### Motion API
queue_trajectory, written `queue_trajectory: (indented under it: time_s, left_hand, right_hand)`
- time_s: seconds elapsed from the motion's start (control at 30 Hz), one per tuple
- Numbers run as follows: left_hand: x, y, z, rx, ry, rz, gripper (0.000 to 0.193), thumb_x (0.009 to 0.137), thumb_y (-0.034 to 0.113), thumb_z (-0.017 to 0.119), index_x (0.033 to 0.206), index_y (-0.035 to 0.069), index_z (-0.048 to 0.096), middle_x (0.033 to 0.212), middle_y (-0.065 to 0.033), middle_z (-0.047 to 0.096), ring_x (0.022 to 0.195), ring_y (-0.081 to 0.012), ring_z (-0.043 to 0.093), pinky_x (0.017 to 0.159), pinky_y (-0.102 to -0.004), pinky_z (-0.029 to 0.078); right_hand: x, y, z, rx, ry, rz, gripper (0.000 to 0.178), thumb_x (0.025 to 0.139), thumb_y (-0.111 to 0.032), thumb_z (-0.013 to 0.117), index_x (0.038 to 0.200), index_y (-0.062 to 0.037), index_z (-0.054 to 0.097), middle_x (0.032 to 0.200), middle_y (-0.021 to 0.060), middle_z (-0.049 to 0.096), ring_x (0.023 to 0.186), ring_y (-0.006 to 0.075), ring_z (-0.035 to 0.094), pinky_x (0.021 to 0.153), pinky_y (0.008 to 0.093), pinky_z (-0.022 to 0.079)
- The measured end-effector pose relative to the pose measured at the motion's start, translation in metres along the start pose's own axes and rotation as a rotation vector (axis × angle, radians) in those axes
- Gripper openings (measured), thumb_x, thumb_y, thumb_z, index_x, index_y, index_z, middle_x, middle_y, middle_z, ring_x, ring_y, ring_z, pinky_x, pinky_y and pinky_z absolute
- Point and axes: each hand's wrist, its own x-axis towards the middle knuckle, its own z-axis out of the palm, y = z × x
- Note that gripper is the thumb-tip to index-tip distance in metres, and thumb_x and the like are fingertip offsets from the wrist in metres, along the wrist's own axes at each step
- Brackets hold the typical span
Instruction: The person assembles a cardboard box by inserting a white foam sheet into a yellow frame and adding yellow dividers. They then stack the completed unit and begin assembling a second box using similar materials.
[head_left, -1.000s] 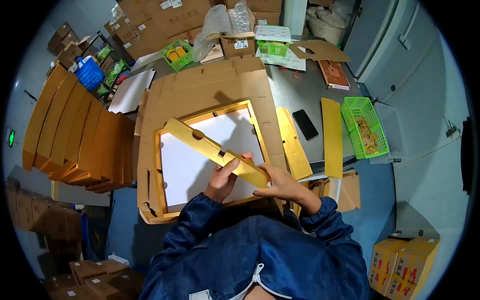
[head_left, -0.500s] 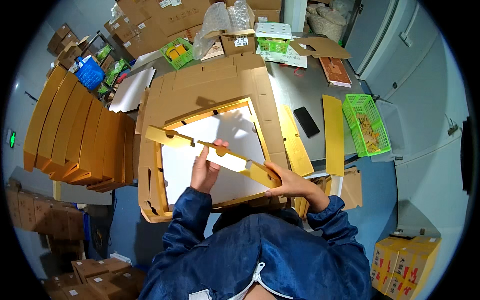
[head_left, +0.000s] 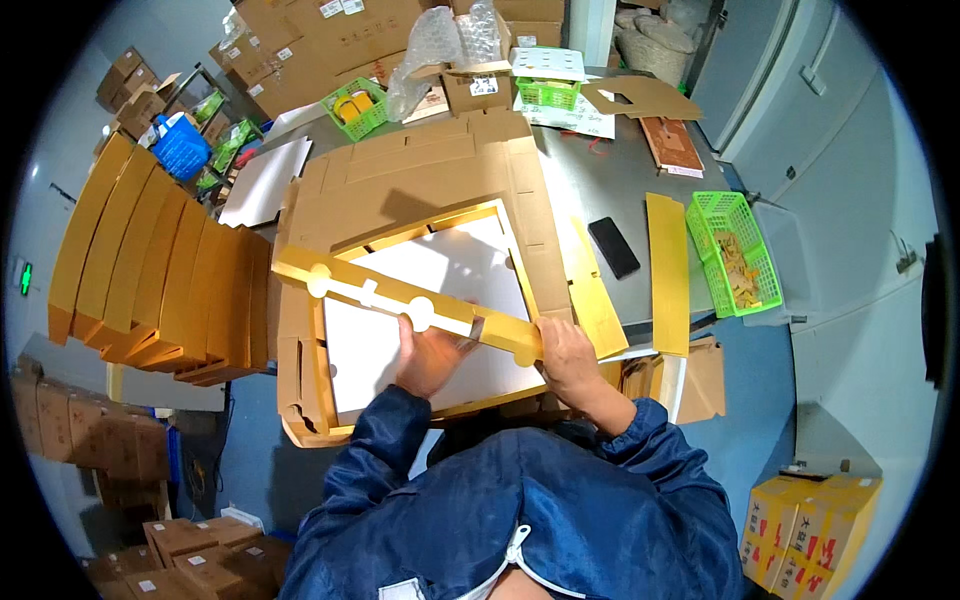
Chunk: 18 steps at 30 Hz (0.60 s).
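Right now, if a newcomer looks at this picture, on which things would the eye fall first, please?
Probably on the long gold strip, slanting over the tray with its right end in the right hand. Next would likely come the row of orange boxes at the left, then the green basket of small yellow pieces at the right.

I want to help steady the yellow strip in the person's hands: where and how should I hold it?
Probably pinch the yellow strip by its left end, coming from the left: that end juts free, while the right hand holds the opposite end and the left hand is near the middle.
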Motion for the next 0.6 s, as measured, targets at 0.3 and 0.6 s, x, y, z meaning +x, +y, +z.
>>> queue_trajectory:
  time_s: [0.3, 0.6]
  left_hand:
    - [0.004, -0.059, 0.0, 0.504, 0.107, -0.155, 0.036, 0.089, 0.022, 0.061, 0.122, 0.008, 0.053, 0.123, -0.0046, 0.054, 0.115, -0.0195, 0.049, 0.105, -0.0374, 0.033]
    - [-0.004, -0.039, 0.034, 0.776, 0.048, -0.296, 0.049, 0.087, 0.022, 0.061, 0.13, 0.004, 0.045, 0.132, -0.0119, 0.047, 0.123, -0.026, 0.045, 0.105, -0.0416, 0.033]
  right_hand:
    - [0.007, -0.011, 0.0, 0.124, -0.013, -0.038, 0.034, 0.073, -0.008, 0.065, 0.101, -0.0028, 0.048, 0.081, 0.0131, 0.055, 0.076, 0.0327, 0.057, 0.067, 0.0411, 0.046]
    - [0.014, 0.013, 0.001, 0.396, -0.165, 0.075, 0.019, 0.073, -0.012, 0.068, 0.091, -0.0083, 0.061, 0.083, 0.016, 0.063, 0.079, 0.0358, 0.061, 0.066, 0.0419, 0.049]
